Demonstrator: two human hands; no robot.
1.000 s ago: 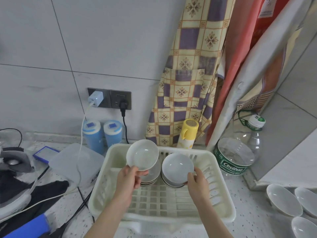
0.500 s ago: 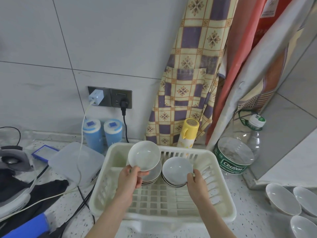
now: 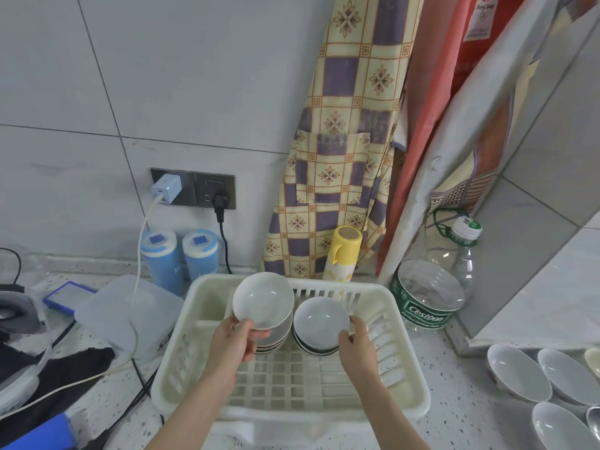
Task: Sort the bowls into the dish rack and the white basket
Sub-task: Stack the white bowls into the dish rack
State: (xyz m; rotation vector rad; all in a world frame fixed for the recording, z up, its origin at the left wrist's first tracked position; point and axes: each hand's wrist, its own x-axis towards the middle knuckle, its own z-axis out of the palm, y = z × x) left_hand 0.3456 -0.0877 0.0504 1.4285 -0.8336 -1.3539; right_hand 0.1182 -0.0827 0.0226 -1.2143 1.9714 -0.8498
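1. At the lower centre of the frame the white basket (image 3: 412, 378) sits on the speckled counter (image 3: 461, 417), its slatted floor bare along the near edge.
2. The left hand (image 3: 233, 344) pinches the rim of a white bowl (image 3: 263, 300), thumb over the near edge and fingers curled underneath — the bowl is tilted toward the camera, just above the left stack (image 3: 276, 339). Compared with a second ago it has sunk slightly toward that stack, so the set-down looks close.
3. The right hand (image 3: 355, 342) curls its fingers round the near right edge of the top bowl (image 3: 321, 319) on the right stack (image 3: 313, 347), which rests on the basket floor. It has hardly shifted since the earlier views, and probably only steadies the pile.
4. Judged from this, one more bowl is nearly sorted; nothing blocks its short drop onto the stack.
5. At the lower right edge, well apart from the basket, several loose bowls (image 3: 516, 373) lie on the counter, not yet sorted.
6. No separate dish rack can be made out.
7. Farther back: a clear water bottle (image 3: 428, 293) to the right, a yellow-capped can (image 3: 342, 254) just behind the basket, two blue canisters (image 3: 180, 258) and a lidded plastic box (image 3: 130, 310) to the left.
8. Behind them, a wall socket (image 3: 194, 190) with its white cable (image 3: 138, 271) and a checked apron (image 3: 347, 141) — none stands in the way.
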